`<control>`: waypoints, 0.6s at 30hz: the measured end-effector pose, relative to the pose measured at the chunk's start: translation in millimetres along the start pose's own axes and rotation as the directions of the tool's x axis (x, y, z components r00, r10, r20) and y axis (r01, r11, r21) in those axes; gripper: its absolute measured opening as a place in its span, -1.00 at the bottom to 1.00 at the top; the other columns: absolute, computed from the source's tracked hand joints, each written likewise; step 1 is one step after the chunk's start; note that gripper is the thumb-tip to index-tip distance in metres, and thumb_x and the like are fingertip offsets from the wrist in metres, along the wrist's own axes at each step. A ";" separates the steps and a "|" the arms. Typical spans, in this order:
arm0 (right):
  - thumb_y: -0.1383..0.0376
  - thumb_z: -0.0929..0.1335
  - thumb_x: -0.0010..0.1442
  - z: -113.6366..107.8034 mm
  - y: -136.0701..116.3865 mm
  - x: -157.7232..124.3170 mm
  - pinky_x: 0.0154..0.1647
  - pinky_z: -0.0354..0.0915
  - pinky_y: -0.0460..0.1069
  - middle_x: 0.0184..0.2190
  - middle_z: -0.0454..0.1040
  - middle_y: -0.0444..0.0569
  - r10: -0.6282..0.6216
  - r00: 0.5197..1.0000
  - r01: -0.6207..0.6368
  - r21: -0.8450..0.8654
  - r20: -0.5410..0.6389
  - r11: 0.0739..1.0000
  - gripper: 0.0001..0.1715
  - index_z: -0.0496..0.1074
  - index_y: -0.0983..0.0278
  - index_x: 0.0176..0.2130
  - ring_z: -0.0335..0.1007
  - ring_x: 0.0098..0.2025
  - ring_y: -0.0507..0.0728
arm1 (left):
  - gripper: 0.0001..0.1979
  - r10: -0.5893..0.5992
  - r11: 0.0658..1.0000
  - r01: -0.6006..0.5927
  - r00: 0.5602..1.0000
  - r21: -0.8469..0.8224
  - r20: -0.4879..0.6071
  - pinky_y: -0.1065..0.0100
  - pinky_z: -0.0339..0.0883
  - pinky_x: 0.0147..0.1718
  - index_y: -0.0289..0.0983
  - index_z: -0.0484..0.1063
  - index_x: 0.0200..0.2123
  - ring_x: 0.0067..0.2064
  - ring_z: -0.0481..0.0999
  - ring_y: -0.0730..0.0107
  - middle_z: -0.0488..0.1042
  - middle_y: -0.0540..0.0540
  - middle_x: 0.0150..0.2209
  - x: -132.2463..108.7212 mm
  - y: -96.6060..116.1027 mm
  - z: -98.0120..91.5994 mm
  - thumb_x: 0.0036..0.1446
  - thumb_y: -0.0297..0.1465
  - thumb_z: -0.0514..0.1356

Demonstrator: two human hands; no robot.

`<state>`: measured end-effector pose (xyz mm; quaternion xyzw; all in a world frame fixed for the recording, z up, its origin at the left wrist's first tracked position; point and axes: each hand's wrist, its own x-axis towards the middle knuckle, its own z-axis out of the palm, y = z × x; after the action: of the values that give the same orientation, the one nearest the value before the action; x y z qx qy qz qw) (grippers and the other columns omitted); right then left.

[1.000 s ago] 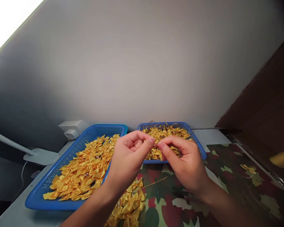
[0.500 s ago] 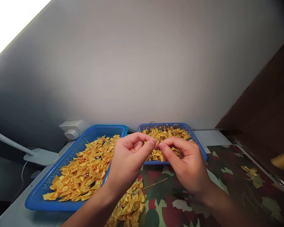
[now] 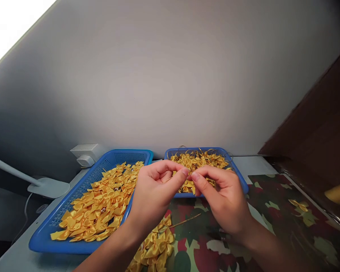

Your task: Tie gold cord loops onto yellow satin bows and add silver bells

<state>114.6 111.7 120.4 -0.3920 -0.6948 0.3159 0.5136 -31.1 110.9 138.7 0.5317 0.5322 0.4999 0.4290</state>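
My left hand (image 3: 155,192) and my right hand (image 3: 221,196) meet thumb to thumb in front of the small blue basket (image 3: 242,181). Both are closed in a pinch on a small yellow ribbon bow (image 3: 190,186) with a thin gold thread; most of the bow is hidden by my fingers. The small basket holds a tangle of yellow bows with gold loops (image 3: 200,160). A larger blue basket (image 3: 45,236) on the left is full of plain yellow bows (image 3: 102,202). A loose pile of yellow bows (image 3: 155,247) lies on the table below my left wrist.
The table has a leaf-patterned cover (image 3: 272,226). A gold thread piece (image 3: 187,220) and a single bow (image 3: 299,204) lie on it. A white power socket (image 3: 85,154) and a white lamp base (image 3: 48,187) stand at the back left. A dark brown panel (image 3: 323,124) rises at the right.
My hands have sunk a little and stay pinched together on the bow. A bit of gold thread now shows by my left fingers. Nothing else has moved.
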 end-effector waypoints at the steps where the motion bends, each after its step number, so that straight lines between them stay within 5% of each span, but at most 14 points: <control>1: 0.28 0.28 0.28 0.3 0.1 0.0 -0.45 0.16 -0.11 -0.63 0.30 -0.20 0.000 1.000 0.000 -0.002 0.000 1.000 -0.64 0.34 0.27 -0.55 0.21 -0.53 -0.02 | -0.73 -0.001 1.000 0.001 1.000 0.001 0.000 0.43 -0.05 -0.57 -0.28 0.45 -0.57 -0.57 0.08 0.52 0.20 0.07 -0.67 0.2 0.2 0.2 -0.07 -0.19 0.28; 18: 0.28 0.29 0.26 0.6 2.6 -1.1 -0.47 0.15 -0.11 -0.63 0.30 -0.21 -0.002 1.000 0.001 -0.026 -0.018 1.000 -0.66 0.35 0.27 -0.54 0.20 -0.54 -0.03 | -0.73 0.000 0.999 0.001 1.000 0.032 -0.007 0.43 -0.06 -0.58 -0.28 0.43 -0.59 -0.59 0.06 0.53 0.17 0.08 -0.68 1.4 0.9 0.9 -0.08 -0.19 0.26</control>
<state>114.8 112.0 117.6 -0.4010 -0.6946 0.3029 0.5148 -30.2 112.3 139.6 0.5367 0.5419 0.4930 0.4186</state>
